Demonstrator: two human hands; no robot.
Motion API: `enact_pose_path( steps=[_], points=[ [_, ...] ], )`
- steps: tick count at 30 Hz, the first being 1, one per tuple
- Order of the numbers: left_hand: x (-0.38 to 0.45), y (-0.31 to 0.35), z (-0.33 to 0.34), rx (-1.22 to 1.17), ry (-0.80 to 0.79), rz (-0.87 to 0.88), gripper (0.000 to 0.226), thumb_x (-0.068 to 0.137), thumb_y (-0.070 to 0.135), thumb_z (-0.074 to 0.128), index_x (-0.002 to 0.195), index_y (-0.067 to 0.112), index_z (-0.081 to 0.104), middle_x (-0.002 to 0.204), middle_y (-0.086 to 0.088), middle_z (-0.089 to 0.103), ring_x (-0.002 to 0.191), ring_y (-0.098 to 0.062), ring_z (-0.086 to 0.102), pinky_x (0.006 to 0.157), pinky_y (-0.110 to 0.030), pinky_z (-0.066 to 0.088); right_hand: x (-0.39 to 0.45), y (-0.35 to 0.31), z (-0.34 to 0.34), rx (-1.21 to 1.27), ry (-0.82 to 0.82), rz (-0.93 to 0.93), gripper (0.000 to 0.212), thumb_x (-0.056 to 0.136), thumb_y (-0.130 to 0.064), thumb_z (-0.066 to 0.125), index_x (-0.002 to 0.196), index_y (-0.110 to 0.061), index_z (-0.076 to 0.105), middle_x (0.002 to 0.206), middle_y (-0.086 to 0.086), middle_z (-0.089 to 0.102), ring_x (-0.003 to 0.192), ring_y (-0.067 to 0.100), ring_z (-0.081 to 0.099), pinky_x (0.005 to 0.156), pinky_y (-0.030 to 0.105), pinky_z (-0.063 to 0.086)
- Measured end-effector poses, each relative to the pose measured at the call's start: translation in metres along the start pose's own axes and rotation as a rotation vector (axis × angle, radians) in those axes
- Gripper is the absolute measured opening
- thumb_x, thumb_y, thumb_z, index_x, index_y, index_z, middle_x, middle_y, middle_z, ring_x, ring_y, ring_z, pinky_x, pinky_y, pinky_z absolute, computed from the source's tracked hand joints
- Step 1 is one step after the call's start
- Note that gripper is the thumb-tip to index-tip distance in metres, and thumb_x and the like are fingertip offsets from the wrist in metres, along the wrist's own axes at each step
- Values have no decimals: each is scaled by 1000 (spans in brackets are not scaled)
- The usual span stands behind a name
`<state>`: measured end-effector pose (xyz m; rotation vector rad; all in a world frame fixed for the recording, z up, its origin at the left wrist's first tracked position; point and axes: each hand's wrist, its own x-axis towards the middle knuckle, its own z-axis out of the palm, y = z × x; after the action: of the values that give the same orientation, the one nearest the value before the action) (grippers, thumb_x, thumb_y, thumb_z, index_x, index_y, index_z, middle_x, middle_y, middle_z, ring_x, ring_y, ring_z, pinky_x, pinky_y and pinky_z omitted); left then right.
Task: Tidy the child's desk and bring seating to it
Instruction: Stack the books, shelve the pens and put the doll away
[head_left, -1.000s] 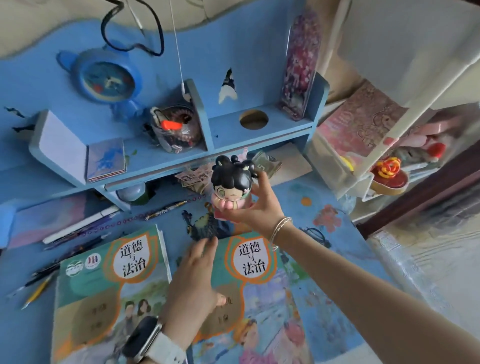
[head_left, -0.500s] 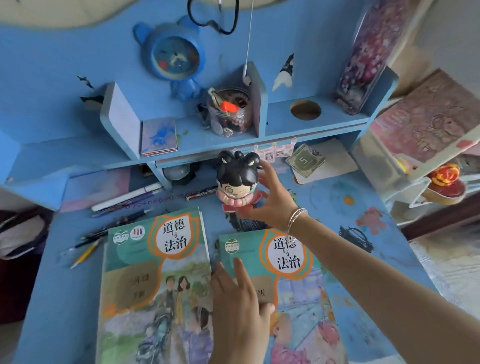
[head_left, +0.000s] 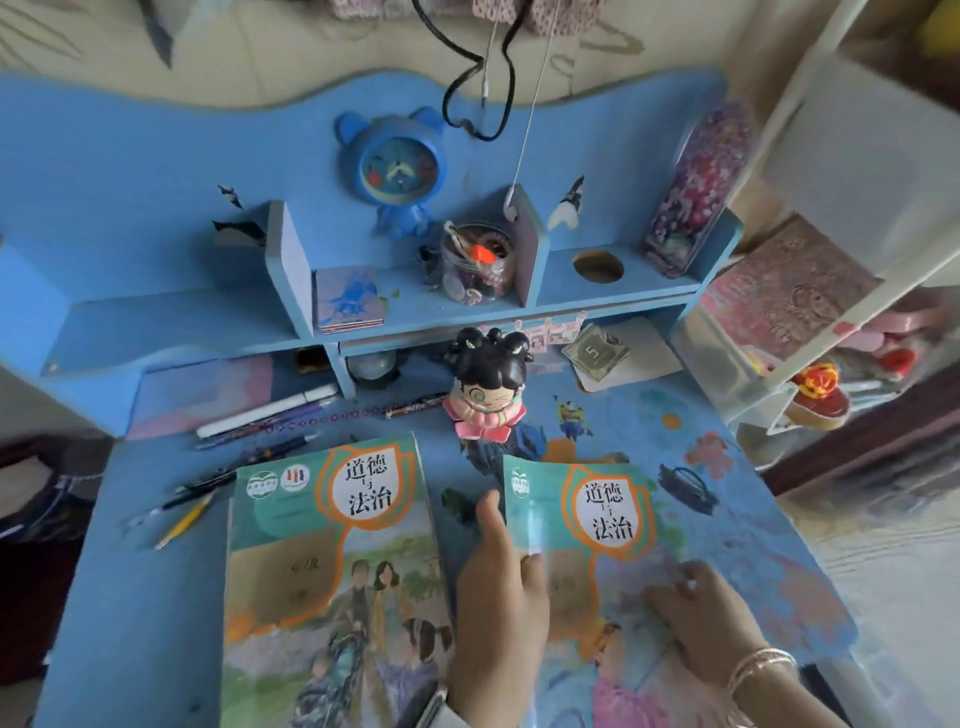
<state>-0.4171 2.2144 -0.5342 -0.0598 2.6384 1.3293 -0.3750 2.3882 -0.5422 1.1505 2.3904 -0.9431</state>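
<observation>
Two green textbooks lie side by side on the blue desk (head_left: 130, 597): the left book (head_left: 332, 582) and the right book (head_left: 602, 545). My left hand (head_left: 498, 603) rests at the left edge of the right book, fingers fairly straight, thumb on the cover. My right hand (head_left: 706, 618) lies on the right book's lower cover with fingers bent. A doll figurine (head_left: 488, 384) with black hair and a pink base stands upright on the desk behind the books, free of both hands.
Pens and a pencil (head_left: 249, 441) lie scattered at the left. The desk shelf (head_left: 415, 306) carries a jar (head_left: 475, 265), a small notebook (head_left: 348, 299) and a clock (head_left: 397, 166). Folded banknotes (head_left: 597, 353) sit under the shelf. A white rack (head_left: 810, 312) stands at the right.
My right hand set the doll down on the desk, let go, and drew back onto the right book. My left hand stayed at that book's left edge. The view tilted down.
</observation>
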Motion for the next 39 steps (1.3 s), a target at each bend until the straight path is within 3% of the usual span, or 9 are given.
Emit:
enact_pose_path(
  steps=[6, 10, 13, 17, 21, 26, 31, 34, 39],
  points=[
    [0, -13, -84, -109, 131, 58, 59, 93, 17, 54, 144, 32, 29, 94, -1, 68, 82, -23, 64, 69, -32, 47, -53, -55, 4, 211, -64, -200, 21, 84, -7, 66, 74, -7, 49, 39, -5, 45, 22, 7, 35, 26, 17, 27],
    [9, -61, -146, -148, 263, -47, 36, 89, 12, 59, 122, 26, 49, 68, 4, 66, 61, -13, 59, 54, -19, 40, -76, -107, 57, 263, -207, -281, 14, 85, -8, 63, 83, -5, 50, 59, 5, 52, 37, 17, 40, 32, 21, 31],
    [18, -104, -164, 33, 307, -68, 27, 85, 13, 66, 112, 14, 58, 81, -2, 67, 77, -25, 62, 61, -23, 41, -69, -135, 101, 222, -223, -303, 24, 84, -15, 64, 76, -20, 43, 70, 1, 54, 51, 17, 44, 39, 22, 34],
    [25, -145, -160, 524, 293, -216, 53, 77, 35, 74, 111, -4, 61, 95, -26, 60, 90, -43, 55, 78, -45, 47, -69, -141, 131, -49, -34, -330, 33, 84, -28, 64, 108, -11, 50, 117, 13, 53, 109, 32, 49, 90, 35, 36],
    [2, -132, -152, 243, 182, -292, 41, 81, 37, 65, 106, 7, 54, 101, -14, 59, 98, -33, 56, 82, -40, 47, -97, -126, 133, 69, -39, -303, 57, 85, -26, 64, 135, -9, 41, 122, 11, 52, 121, 34, 46, 96, 36, 37],
    [12, -134, -173, -256, 115, -502, 39, 56, 44, 78, 83, 16, 73, 76, 4, 75, 78, -18, 71, 68, -28, 53, -90, -126, 126, 77, -131, -256, 25, 79, -28, 68, 96, -17, 53, 79, -1, 60, 74, 20, 59, 55, 28, 36],
    [6, -117, -172, -645, 43, -423, 34, 73, 0, 77, 100, 17, 63, 77, 4, 76, 68, -6, 71, 54, -14, 50, -77, -130, 116, 501, -396, -111, 33, 72, -15, 79, 46, -13, 60, 31, -9, 42, 23, 5, 34, 30, 15, 25],
    [7, -101, -185, -714, 58, -282, 38, 76, -3, 73, 106, 19, 61, 82, 4, 77, 73, -9, 73, 58, -13, 53, -79, -138, 103, 655, -452, -232, 31, 69, -15, 82, 60, -10, 52, 37, -3, 36, 26, 11, 29, 34, 14, 22],
    [24, -70, -217, -748, 59, -1, 41, 63, 9, 73, 104, 8, 67, 93, -2, 76, 84, -13, 71, 64, -19, 55, -86, -169, 65, 803, -378, -743, 20, 85, 7, 63, 105, 7, 60, 64, -14, 71, 58, -6, 63, 55, 6, 45]
  ],
)
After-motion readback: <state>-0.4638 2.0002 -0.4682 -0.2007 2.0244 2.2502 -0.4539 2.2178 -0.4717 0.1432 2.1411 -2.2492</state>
